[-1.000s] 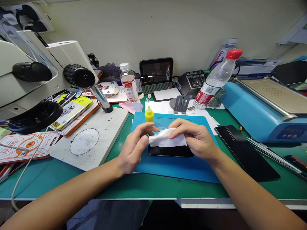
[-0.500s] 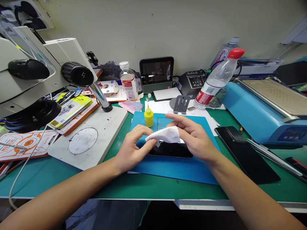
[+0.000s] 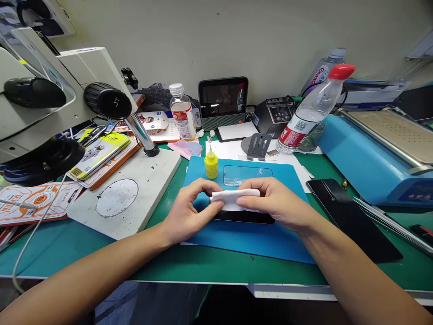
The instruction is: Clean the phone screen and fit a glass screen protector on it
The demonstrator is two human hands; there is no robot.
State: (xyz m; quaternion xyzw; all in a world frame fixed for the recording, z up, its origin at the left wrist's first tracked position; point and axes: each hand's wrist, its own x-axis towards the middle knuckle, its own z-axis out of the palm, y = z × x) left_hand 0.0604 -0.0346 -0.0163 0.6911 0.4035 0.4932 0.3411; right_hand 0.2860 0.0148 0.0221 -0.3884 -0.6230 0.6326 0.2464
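Note:
A folded white wiping cloth is pinched between my two hands. My left hand grips its left end with thumb and fingers, and my right hand grips its right end the same way. Just under the cloth lies a phone with a glossy black screen, its far part hidden by the cloth and my fingers. It rests on a blue mat. Behind my hands, a clear screen glass with a dark border lies flat on the mat, beside a small yellow dropper bottle.
A microscope on a white base fills the left, with boxes behind it. A red-capped bottle leans at the back right, near a metal phone stand. A blue machine and a long black panel occupy the right.
My right hand has closed its raised fingers onto the cloth and come lower. The cloth is now folded into a narrow strip, and the screen glass behind is more exposed.

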